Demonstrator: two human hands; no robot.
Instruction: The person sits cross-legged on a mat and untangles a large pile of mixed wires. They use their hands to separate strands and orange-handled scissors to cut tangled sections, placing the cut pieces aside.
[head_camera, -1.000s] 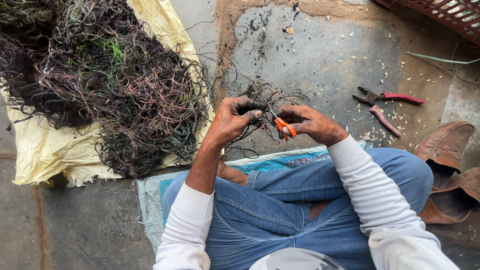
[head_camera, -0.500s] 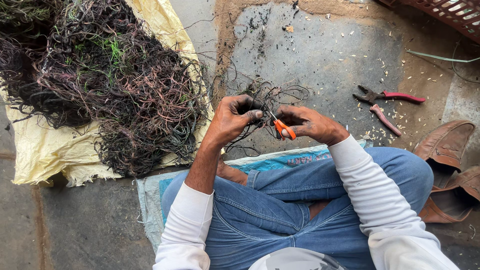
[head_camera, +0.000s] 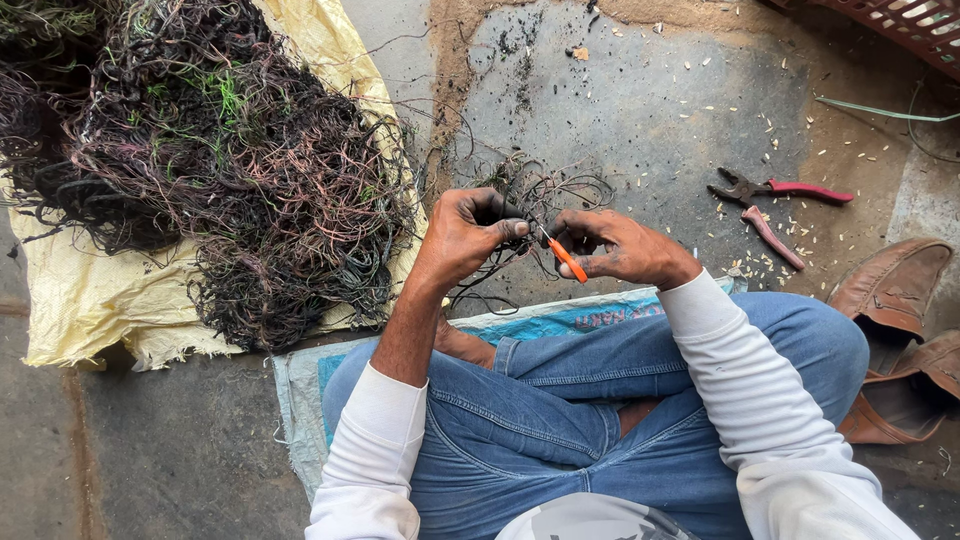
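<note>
Landmark: the small tangle of dark wires (head_camera: 535, 195) on the concrete floor (head_camera: 650, 110), just ahead of the person's knees.
Left hand (head_camera: 465, 235): just left of and below the tangle, forearm rising from the lap, wrist bent, back of the hand up. Its grip is clamped on a dark wire strand (head_camera: 520, 215), thumb pressed over the curled fingers.
Right hand (head_camera: 620, 245): just right of and below the tangle, knuckles up, fingers curled inward toward the left hand. Its grip is closed around the orange-handled cutter (head_camera: 565, 258), whose thin tip points up-left to the strand between the two hands.
Strand: runs from the left hand's pinch to the cutter tip, with loops trailing back into the tangle.
Big wire heap (head_camera: 200, 160): well left of the tangle, on a yellow sack (head_camera: 90, 300).
Red-handled pliers (head_camera: 775, 190): well right of the tangle, lying on the floor among pale scraps.
Brown shoes (head_camera: 895, 320): farther right and nearer the person than the pliers.
Lap: blue jeans (head_camera: 560, 420), legs crossed, below the tangle.
</note>
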